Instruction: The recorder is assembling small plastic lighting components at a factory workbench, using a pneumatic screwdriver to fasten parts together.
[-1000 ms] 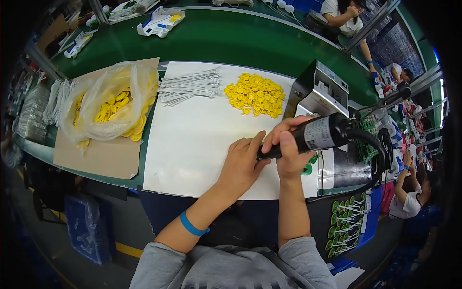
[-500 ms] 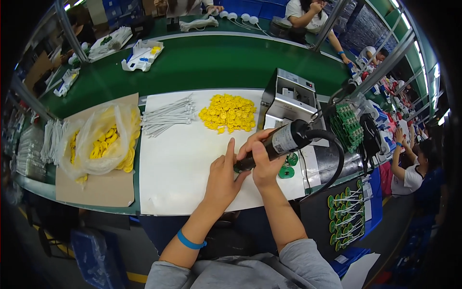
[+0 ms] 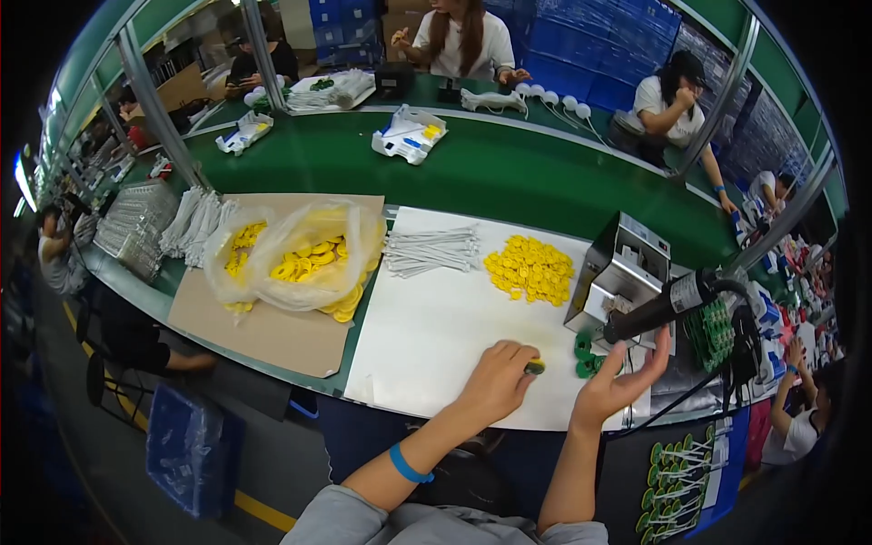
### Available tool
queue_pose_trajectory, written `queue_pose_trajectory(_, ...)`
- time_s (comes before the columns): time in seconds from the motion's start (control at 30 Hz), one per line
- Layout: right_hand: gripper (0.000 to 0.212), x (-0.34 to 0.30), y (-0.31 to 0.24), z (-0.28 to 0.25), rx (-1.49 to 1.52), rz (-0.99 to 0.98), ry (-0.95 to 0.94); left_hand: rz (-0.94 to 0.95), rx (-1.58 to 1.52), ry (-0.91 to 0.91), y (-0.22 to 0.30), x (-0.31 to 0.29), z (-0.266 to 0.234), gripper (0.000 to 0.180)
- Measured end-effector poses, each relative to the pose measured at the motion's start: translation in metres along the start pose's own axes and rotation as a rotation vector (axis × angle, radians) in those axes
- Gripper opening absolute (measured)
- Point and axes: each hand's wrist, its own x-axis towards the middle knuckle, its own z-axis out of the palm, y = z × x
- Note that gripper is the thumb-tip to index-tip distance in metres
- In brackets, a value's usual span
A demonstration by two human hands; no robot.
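My left hand [image 3: 493, 383] is closed over the white sheet [image 3: 409, 350], pinching a small round yellow-and-green piece [image 3: 536, 367] that my fingers partly cover. To its right, my right hand [image 3: 616, 389] is open, palm turned up and fingers spread. Just above those fingers, a black cylindrical electric screwdriver [image 3: 661, 306] with a thick cord slants in front of a metal box-shaped device [image 3: 625, 263]; whether a fingertip touches it I cannot tell. Round green circuit boards [image 3: 587, 361] lie beside my right hand. Farther back are a pile of small yellow plastic parts [image 3: 529, 270] and a bundle of thin white strips [image 3: 431, 251].
At left, an open plastic bag [image 3: 313, 227] of yellow parts lies on cardboard [image 3: 218, 313]. A green conveyor belt [image 3: 327, 150] runs behind, bearing white trays [image 3: 409, 134]. Green boards [image 3: 713, 334] stand at right; wired assemblies [image 3: 677, 481] lie below them. Co-workers sit across the belt.
My right hand has let go of the screwdriver, which now sits up by the metal device. My left hand has closed on the yellow-and-green piece. The view has swung left.
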Motion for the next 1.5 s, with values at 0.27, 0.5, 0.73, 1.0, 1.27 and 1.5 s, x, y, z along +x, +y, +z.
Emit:
queue_pose_trajectory(0.27, 0.015, -0.011, -0.057, 0.053, 0.188, 0.007, -1.028, -0.138, -0.056, 0.017, 0.005, -0.039, -0.094, 0.030)
queue_pose_trajectory(0.5, 0.016, -0.027, -0.063, 0.157, -0.049, -0.088, -1.181, 0.015, 0.021, -0.059, 0.008, -0.051, -0.115, 0.033)
queue_pose_trajectory(0.73, 0.013, -0.043, -0.074, 0.197, -0.168, -0.183, -1.091, 0.030, 0.020, -0.016, -0.001, -0.061, -0.129, 0.032)
queue_pose_trajectory(1.0, 0.010, -0.040, -0.085, 0.191, -0.068, -0.286, -1.003, 0.053, 0.017, -0.025, -0.003, -0.064, -0.135, 0.031)
queue_pose_trajectory(1.27, 0.014, -0.026, -0.093, 0.156, 0.620, 0.381, -1.018, -0.030, -0.055, 0.068, 0.004, -0.061, -0.137, 0.030)
queue_pose_trajectory(1.5, 0.015, 0.003, -0.091, 0.075, 0.732, 0.485, -0.768, -0.258, -0.295, 0.267, 0.000, -0.067, -0.128, 0.034)
